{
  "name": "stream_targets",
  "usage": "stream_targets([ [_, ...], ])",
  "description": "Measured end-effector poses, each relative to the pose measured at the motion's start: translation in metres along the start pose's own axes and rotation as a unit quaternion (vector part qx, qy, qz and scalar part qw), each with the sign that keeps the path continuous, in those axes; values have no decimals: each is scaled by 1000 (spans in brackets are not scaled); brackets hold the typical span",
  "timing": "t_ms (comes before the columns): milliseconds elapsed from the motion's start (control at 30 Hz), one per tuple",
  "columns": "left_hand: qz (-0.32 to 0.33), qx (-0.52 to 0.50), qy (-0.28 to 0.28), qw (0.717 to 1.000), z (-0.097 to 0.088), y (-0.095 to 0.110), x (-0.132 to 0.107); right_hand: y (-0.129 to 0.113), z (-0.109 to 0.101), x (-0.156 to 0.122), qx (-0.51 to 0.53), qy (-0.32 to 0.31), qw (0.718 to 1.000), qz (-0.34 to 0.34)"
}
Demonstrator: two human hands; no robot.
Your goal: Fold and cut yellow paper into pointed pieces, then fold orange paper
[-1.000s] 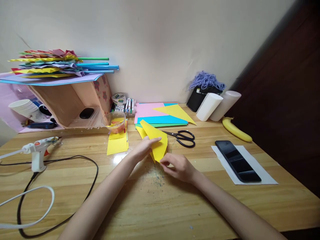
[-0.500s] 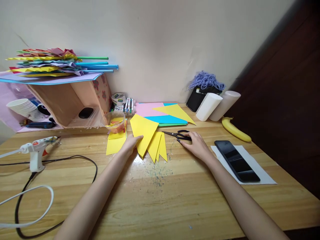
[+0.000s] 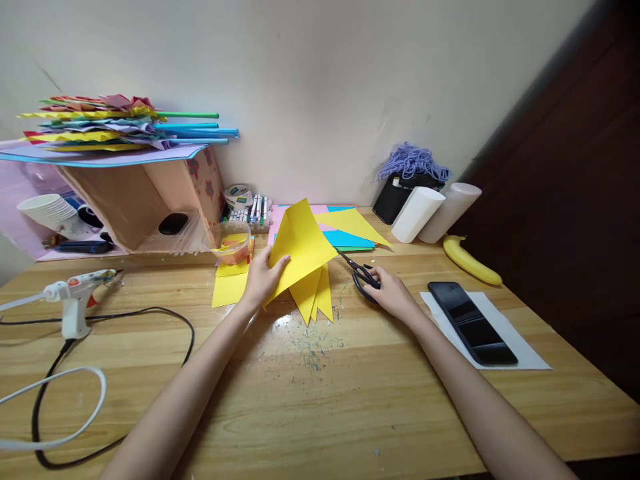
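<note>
With yellow paper sheet [image 3: 305, 243] pinched in left hand [image 3: 263, 277] and black-handled scissors [image 3: 356, 267] gripped in right hand [image 3: 393, 290], hold the sheet taut above the bench [image 3: 300, 413], toward its far edge, scissors square to it.

the wooden table [image 3: 320, 413] bears a glue gun [image 3: 75, 313] at left, a box [image 3: 204, 183] far left, yellow pieces [image 3: 306, 297] mid-table, a banana [image 3: 470, 262] far right, a white sheet [image 3: 511, 333] nearer.
</note>
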State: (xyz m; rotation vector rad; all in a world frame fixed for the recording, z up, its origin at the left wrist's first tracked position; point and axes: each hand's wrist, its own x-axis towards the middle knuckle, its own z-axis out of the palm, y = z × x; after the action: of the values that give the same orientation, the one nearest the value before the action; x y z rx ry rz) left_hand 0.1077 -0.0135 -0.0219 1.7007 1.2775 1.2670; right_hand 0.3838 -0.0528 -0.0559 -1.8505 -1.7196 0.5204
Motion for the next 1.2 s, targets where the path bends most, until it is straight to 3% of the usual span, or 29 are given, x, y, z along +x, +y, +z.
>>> stream_targets([
  [100, 15, -8, 15, 1000, -5, 5, 2, -16, -1, -9, 236, -50, 970, 27],
  [200, 31, 17, 39, 999, -9, 10, 4, -33, 1, -21, 424, -185, 886, 21],
  [300, 51, 39, 55, 996, -16, 16, 6, -44, 6, -36, 484, -313, 817, -13],
  [400, 57, 42, 67, 995, -20, 23, 6, -50, 13, -48, 499, -369, 784, -25],
  [533, 57, 44, 56, 996, -17, 31, 2, -55, 16, -56, 479, -392, 785, -35],
  [800, 25, -13, -39, 999, -1, 31, -6, -53, 16, -54, 455, -379, 804, -54],
  [1200, 17, -14, -42, 999, -2, 30, -6, -60, 9, -55, 434, -386, 813, -33],
])
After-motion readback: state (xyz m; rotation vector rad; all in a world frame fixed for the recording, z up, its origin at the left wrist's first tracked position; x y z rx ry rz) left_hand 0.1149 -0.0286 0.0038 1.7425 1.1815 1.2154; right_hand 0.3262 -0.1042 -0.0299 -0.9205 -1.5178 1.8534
